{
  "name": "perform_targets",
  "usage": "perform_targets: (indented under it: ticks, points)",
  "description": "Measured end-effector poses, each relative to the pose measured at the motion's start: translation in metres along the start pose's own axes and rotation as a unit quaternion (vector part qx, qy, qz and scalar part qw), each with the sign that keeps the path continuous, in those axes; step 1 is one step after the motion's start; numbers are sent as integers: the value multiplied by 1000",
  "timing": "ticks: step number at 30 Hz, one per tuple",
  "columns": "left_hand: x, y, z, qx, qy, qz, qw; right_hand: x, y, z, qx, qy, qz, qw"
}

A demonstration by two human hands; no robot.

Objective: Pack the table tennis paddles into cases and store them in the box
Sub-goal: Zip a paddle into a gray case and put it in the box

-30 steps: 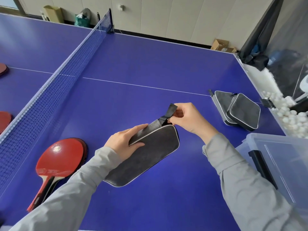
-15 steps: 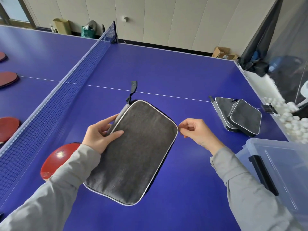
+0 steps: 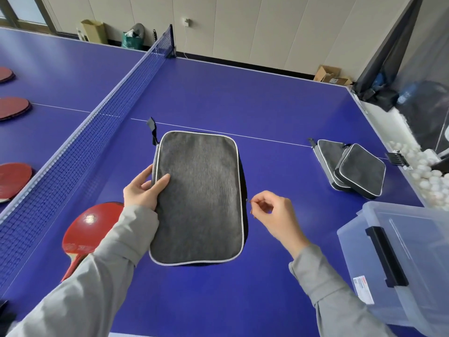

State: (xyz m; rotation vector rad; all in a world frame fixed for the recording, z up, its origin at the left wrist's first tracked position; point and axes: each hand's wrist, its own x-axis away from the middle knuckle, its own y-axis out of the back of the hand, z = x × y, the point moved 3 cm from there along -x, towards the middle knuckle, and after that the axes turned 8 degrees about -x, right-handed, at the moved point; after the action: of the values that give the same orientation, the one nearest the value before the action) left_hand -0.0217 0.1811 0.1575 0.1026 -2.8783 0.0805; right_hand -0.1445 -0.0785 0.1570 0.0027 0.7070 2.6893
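Head camera looked down at a grey case (image 3: 198,198) lying flat on the blue table (image 3: 267,98).

The left hand (image 3: 143,190) held the case's left edge, thumb on top and fingers round the side. The right hand (image 3: 273,212) pinched a tiny zip pull at the case's right edge. A red paddle (image 3: 85,229) lay near left, partly under the sleeve. Two more cases (image 3: 352,169) sat far right, and a clear box (image 3: 413,251) stood near right.
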Motion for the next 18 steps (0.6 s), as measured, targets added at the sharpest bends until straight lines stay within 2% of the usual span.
perform_targets:
  ticks: [8, 18]
  points:
    - [-6, -6, 7, 4, 42, -145, 989, 42, -10, -10, -30, 0, -69, 997]
    - [10, -37, 27, 5, 96, -240, 966, 88, -48, 4, -119, -25, -117, 986]
